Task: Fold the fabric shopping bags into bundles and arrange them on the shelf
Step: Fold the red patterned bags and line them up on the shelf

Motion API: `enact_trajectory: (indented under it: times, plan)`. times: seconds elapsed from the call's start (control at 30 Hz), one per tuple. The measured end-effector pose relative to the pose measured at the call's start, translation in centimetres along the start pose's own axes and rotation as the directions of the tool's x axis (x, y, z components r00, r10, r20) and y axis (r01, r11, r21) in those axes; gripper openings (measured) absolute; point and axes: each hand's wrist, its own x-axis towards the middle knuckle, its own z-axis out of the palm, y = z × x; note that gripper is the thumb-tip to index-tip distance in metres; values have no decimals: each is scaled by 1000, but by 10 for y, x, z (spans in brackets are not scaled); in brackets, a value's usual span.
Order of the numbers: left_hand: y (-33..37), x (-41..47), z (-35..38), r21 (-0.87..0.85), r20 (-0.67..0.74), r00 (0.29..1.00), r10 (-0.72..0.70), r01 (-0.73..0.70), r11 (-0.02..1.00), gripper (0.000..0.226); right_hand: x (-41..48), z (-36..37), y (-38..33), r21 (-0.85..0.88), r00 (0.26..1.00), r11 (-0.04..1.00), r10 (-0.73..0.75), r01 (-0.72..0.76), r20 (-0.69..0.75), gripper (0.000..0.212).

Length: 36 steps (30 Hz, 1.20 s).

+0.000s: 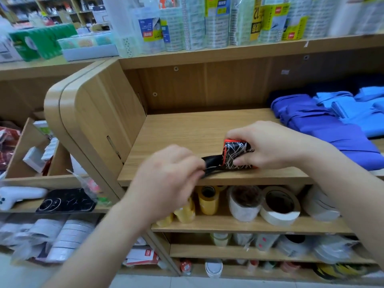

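A black fabric shopping bag (235, 155) with white line print and red trim is rolled into a small bundle near the front edge of the wooden shelf (187, 132). My right hand (268, 145) grips the bundle, thumb below and fingers over its top. From the bundle's left side a black strap (211, 163) runs out, and my left hand (168, 175) pinches its end just past the shelf's front edge. Blue fabric bags (324, 125) lie in a pile at the right of the same shelf.
A rounded wooden side panel (87, 121) closes the shelf on the left. Tape rolls (278, 204) fill the shelf below. Packaged rolls (207, 21) stand on the shelf above. A dark phone (66, 201) lies on a lower left shelf.
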Motion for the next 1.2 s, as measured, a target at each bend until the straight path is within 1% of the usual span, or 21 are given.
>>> enact_trajectory:
  times: [0.07, 0.13, 0.2, 0.3, 0.37, 0.4, 0.47, 0.53, 0.6, 0.63, 0.7, 0.73, 0.8, 0.83, 0.87, 0.9, 0.97, 1.03, 1.07, 1.13, 1.2]
  plan:
    - [10, 3, 21, 89, 147, 988, 37, -51, 995, 37, 3, 0, 1, 49, 1000, 999, 24, -24, -4, 28]
    - [6, 4, 39, 176, 263, 964, -48, 1, 984, 59, 4, -1, 1, 109, 999, 993, 46, -46, 6, 28]
    - [2, 4, 48, 197, 303, 946, -113, 53, 979, 63, 4, -2, 2, 158, 998, 986, 55, -59, 30, 30]
    - [1, 7, 45, 123, 287, 953, -99, 66, 990, 44, 5, -2, 3, 193, 996, 978, 75, -82, 43, 25]
    - [-3, 10, 32, 43, 323, 937, -136, 130, 991, 28, 5, -1, 8, 179, 993, 977, 110, -114, 32, 25]
    - [-8, 10, 24, 10, 376, 913, -155, 163, 986, 21, 5, -2, 10, 171, 991, 976, 131, -131, 16, 28]
    - [-16, 7, 8, -107, 546, 820, -171, 271, 957, 8, 4, -4, 15, 159, 986, 973, 166, -165, 6, 21]
    - [-22, 4, -8, -306, 673, 727, -138, 444, 842, 17, 4, -6, 16, 122, 986, 978, 167, -168, 17, 22]
    - [-24, 3, -20, -473, 701, 712, -39, 505, 722, 26, 6, -6, 12, 57, 985, 984, 168, -170, 32, 21]
    - [-24, 2, -24, -569, 683, 730, 20, 515, 642, 24, 8, -6, 9, 1, 985, 985, 172, -172, 34, 28]
    - [-25, 1, -29, -769, 576, 812, 93, 500, 399, 11, 9, -7, 4, -67, 981, 979, 195, -193, 22, 42]
    - [-27, 1, -29, -835, 524, 847, 89, 491, 249, 25, 9, -8, 2, -85, 978, 976, 205, -203, 22, 46]
    - [-27, 4, -27, -862, 489, 869, 75, 495, -112, 43, 9, -8, -2, -128, 978, 973, 201, -194, 48, 44]
    - [-26, 7, -24, -837, 494, 869, 42, 488, -250, 49, 9, -6, -5, -159, 982, 973, 179, -168, 57, 39]
    - [-25, 11, -21, -816, 508, 861, -13, 476, -328, 53, 8, -5, -8, -190, 987, 972, 151, -139, 50, 34]
    - [-22, 17, -17, -810, 535, 838, -101, 475, -344, 54, 7, -3, -10, -211, 992, 971, 120, -112, 28, 34]
    - [-17, 26, -10, -813, 563, 787, -251, 474, -338, 52, 3, 1, -14, -209, 998, 976, 63, -68, -32, 54]
    - [-14, 32, -4, -821, 563, 765, -313, 474, -319, 68, -3, 3, -17, -213, 998, 977, -3, -9, -56, 83]
    - [-14, 33, 0, -822, 563, 758, -329, 474, -316, 74, -6, 4, -20, -255, 998, 967, -38, 22, -58, 88]
    - [-12, 38, 3, -823, 561, 745, -360, 455, -340, 70, -8, 5, -27, -361, 996, 930, -79, 61, -33, 80]
    - [-8, 46, 3, -834, 544, 750, -376, 434, -341, 64, -7, 8, -31, -401, 996, 913, -84, 70, -17, 65]
